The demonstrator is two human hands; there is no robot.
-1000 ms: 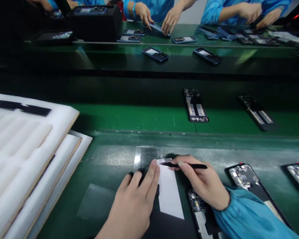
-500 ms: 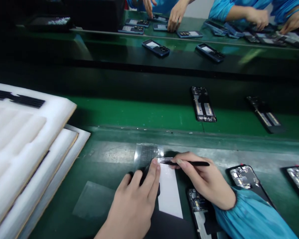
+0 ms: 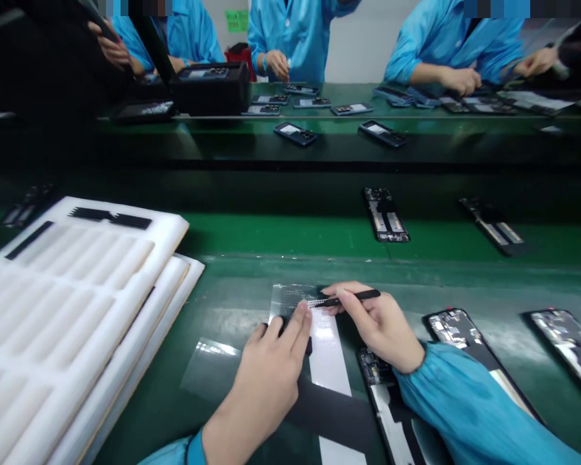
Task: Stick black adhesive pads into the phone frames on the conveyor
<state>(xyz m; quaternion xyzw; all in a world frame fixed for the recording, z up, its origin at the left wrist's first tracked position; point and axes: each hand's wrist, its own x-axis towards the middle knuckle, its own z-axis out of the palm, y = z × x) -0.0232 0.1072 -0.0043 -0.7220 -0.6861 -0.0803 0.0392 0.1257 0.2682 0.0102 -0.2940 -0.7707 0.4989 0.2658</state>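
My right hand (image 3: 375, 320) holds black tweezers (image 3: 353, 298), their tips at a small white perforated strip (image 3: 315, 303). The index and middle fingertips of my left hand (image 3: 275, 371) press together at the strip's left end. A dark object (image 3: 310, 347), mostly covered, shows beneath these fingers; its kind is unclear. Behind the fingertips lies a clear film sheet with small dark marks (image 3: 285, 296). A white paper strip (image 3: 330, 361) runs down toward me, crossed by a black sheet (image 3: 336, 413). By my right wrist lies an opened phone (image 3: 385, 413).
White foam trays (image 3: 90, 290) are stacked at left, near a clear film (image 3: 210, 368). More opened phones lie at right (image 3: 465, 336) and on the green strip beyond (image 3: 386, 216). Across the bench, people in blue smocks (image 3: 290, 39) stand or sit behind several phones (image 3: 295, 134).
The view has tilted up, showing more of the people opposite and the foam trays. My right hand with the tweezers has shifted slightly left, the tweezers now slanting more. One co-worker's hand has left the phones.
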